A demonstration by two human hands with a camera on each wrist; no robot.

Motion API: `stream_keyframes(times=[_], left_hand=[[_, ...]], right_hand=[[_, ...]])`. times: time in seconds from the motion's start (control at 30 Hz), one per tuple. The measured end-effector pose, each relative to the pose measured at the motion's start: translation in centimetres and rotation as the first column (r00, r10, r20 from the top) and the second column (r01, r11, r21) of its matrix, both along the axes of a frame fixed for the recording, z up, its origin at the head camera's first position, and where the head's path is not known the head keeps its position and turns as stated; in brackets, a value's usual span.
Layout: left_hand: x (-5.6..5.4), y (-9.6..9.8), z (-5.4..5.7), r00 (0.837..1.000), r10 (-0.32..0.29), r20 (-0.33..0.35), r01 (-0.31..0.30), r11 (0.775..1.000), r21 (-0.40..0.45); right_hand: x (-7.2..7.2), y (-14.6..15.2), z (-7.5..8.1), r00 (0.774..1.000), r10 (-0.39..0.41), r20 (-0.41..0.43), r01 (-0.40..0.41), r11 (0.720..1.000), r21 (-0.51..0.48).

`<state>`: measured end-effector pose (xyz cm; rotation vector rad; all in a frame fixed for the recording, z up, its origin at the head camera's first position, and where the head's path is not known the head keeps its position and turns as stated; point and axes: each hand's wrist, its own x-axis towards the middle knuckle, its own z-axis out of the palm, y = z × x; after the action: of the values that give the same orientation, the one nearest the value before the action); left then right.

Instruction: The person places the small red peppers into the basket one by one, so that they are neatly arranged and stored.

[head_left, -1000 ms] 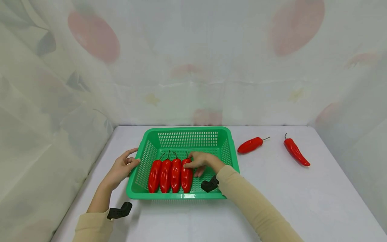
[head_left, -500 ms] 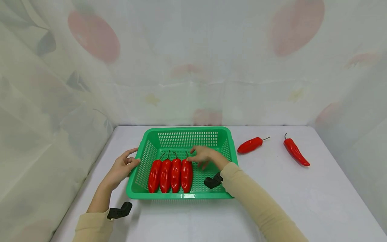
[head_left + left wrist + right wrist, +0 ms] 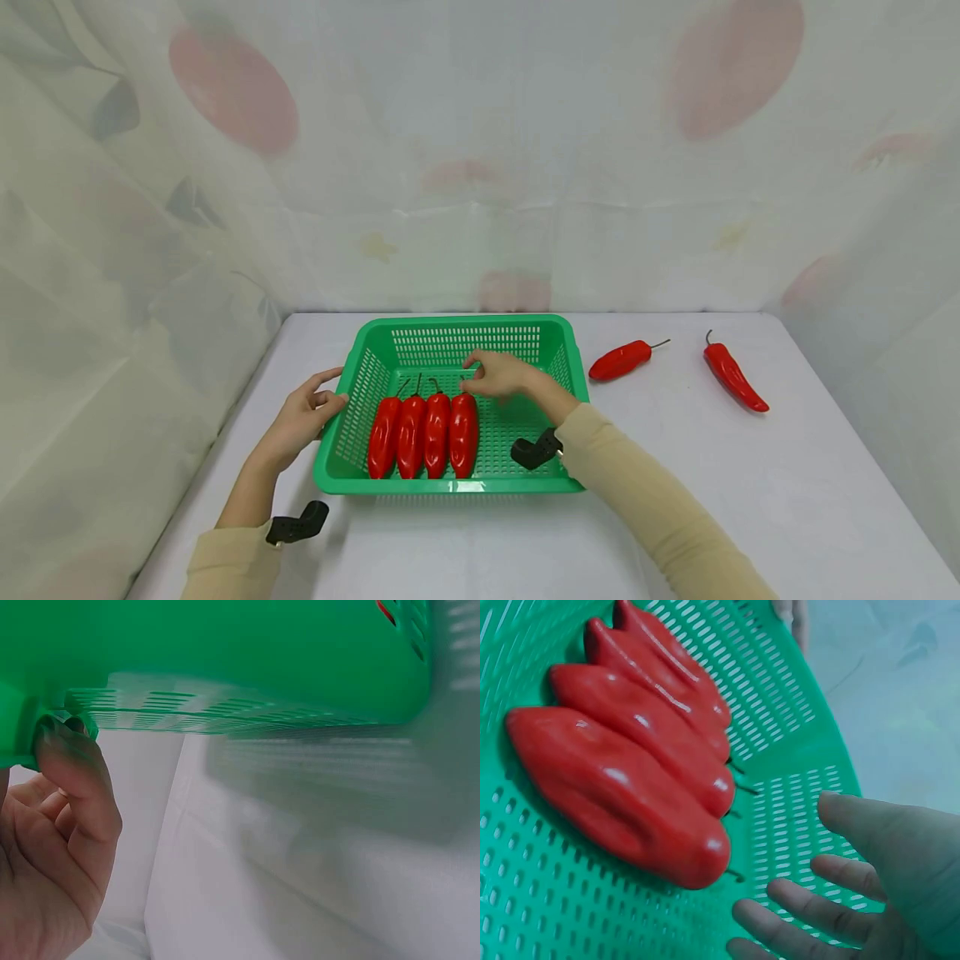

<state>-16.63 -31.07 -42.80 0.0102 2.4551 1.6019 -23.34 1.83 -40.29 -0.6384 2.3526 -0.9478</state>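
Note:
My left hand grips the left rim of a green plastic basket; in the left wrist view, fingers curl against the rim. Several red chili peppers lie side by side in the basket's left half, stems toward the back. The rightmost chili pepper is nearest to my right hand, which hovers over the basket by the stem end. Seen from the right wrist, its fingers are spread and apart from the closest chili pepper, with nothing held.
On the white table, right of the basket, lie two more red chili peppers: one close to the basket's side, another farther right. A patterned cloth hangs behind and along the sides of the table.
My right hand has let go of the rightmost chili pepper and moved slightly back and to the right. The pepper stays in its row. My left hand has kept its place on the rim.

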Motion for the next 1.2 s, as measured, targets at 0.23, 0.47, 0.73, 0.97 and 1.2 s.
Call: stream_keyframes(times=[0.23, 0.47, 0.73, 0.97, 1.2], left_hand=[[0.0, 0.0, 0.1, 1.0, -0.002, -0.007, 0.002, 1.0, -0.004], [0.0, -0.1, 0.1, 1.0, -0.005, -0.011, 0.005, 1.0, -0.006], [0.0, 0.0, 0.2, 1.0, -0.006, -0.009, 0.006, 1.0, -0.001], [0.0, 0.1, 0.1, 1.0, -0.002, -0.007, 0.002, 1.0, -0.006], [0.0, 0.1, 0.2, 1.0, 0.005, -0.004, -0.005, 1.0, -0.012]], right_hand=[[0.3, -0.1, 1.2, 0.986, 0.0, -0.167, -0.006, 0.999, -0.034], [0.5, 0.4, 1.8, 0.971, -0.047, -0.236, 0.026, 0.996, -0.091], [0.8, 1.8, 2.9, 0.955, -0.099, -0.279, 0.047, 0.981, -0.189], [1.1, 3.6, 3.7, 0.933, -0.198, -0.299, 0.125, 0.962, -0.244], [1.4, 5.6, 4.3, 0.907, -0.275, -0.319, 0.174, 0.935, -0.31]])
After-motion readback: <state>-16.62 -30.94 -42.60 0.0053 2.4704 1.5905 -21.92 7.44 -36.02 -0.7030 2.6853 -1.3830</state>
